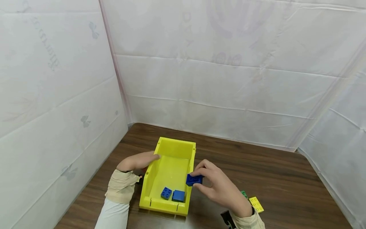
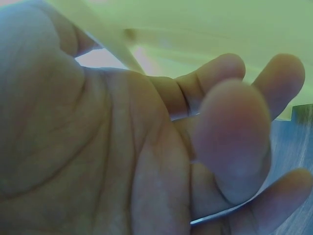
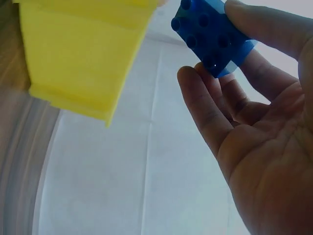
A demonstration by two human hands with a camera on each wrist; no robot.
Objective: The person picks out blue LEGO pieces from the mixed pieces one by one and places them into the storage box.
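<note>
White sheeting walls off the brown tabletop (image 1: 271,178) I'm watching. I judge this the placing step: my right hand (image 1: 220,187) pinches a blue brick (image 1: 194,179) between thumb and fingertips, just over the right wall of the yellow bin (image 1: 171,149), where two blue bricks (image 1: 172,194) lie. Next calls for carrying it inward and loosening the pinch. My left hand (image 1: 137,161) rests on the bin's left wall, fingers relaxed, wrist low.

The blue brick (image 1: 194,179) is square, four-studded, pinched above the yellow bin's (image 1: 168,171) right wall. Two blue bricks (image 1: 172,194) lie inside.
</note>
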